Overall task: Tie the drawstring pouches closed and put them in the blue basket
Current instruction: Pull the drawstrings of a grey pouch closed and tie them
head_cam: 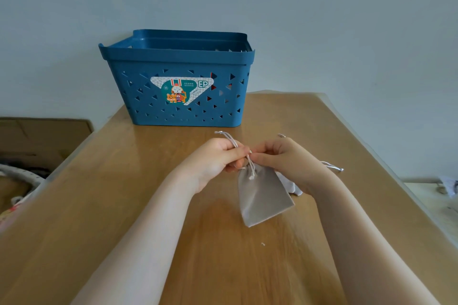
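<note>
Grey pouch (262, 195) cords pinched by both hands, basket (178, 96) well apart.

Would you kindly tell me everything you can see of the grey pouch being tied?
The grey pouch is a small, flat bag of soft matte fabric, with pale drawstrings at its gathered neck. It hangs tilted, neck uppermost, its bottom corner on or just above the wooden table, in front of the blue basket. The left hand and right hand pinch its cords.

White pouch (295, 187) mostly behind right hand (285, 158)
</note>
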Tool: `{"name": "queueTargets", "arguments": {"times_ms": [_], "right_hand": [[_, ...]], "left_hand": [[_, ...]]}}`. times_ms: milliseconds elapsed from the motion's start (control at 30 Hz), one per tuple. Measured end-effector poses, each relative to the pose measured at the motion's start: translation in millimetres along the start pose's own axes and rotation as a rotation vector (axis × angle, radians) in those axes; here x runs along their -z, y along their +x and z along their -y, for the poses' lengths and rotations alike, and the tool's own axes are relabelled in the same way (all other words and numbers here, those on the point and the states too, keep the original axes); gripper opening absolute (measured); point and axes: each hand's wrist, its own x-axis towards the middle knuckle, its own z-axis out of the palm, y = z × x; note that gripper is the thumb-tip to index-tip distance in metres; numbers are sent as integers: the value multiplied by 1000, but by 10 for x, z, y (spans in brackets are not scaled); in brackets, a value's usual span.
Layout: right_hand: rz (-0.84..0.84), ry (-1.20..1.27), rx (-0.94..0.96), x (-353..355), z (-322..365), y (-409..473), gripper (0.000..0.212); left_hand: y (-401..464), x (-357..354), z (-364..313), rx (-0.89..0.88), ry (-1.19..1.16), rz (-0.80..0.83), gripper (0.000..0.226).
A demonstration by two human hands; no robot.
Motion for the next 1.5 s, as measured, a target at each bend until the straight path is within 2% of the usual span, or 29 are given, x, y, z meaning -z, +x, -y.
{"name": "queueTargets", "arguments": {"times_ms": [100,200,333,400,600,767,867,1033,1167,1333,1500], "right_hand": [[21,-35,-23,21,12,-3,15],[-29,-27,-6,70,28,-11,18],[-50,-47,46,38,70,-18,13],[-29,-20,61,1,88,-20,16],[-22,213,32,-23,93,-23,26],[-41,434,36,-43,65,-2,28],[-25,455,90,-62,105,-14,25],[-192,493,101,-101,145,8,20],[-275,497,103,-92,163,3,26],[-305,665,50,-65,141,25,32],[-271,766,-18,20,72,26,28]], "left_hand": [[-19,14,-34,-21,34,6,23],[-27,21,-67,-84,92,-6,12],[23,-3,-51,-359,608,-214,14],[39,-16,-3,-503,725,-300,17],[53,-85,27,-681,662,-463,25],[16,-69,-29,-736,609,-426,27],[4,-72,-61,-740,598,-419,28],[-17,-79,-76,-698,550,-395,28],[-27,-60,-115,-685,622,-361,36],[-67,71,-171,-575,658,-393,38],[-114,182,-243,-397,584,-421,25]]}}
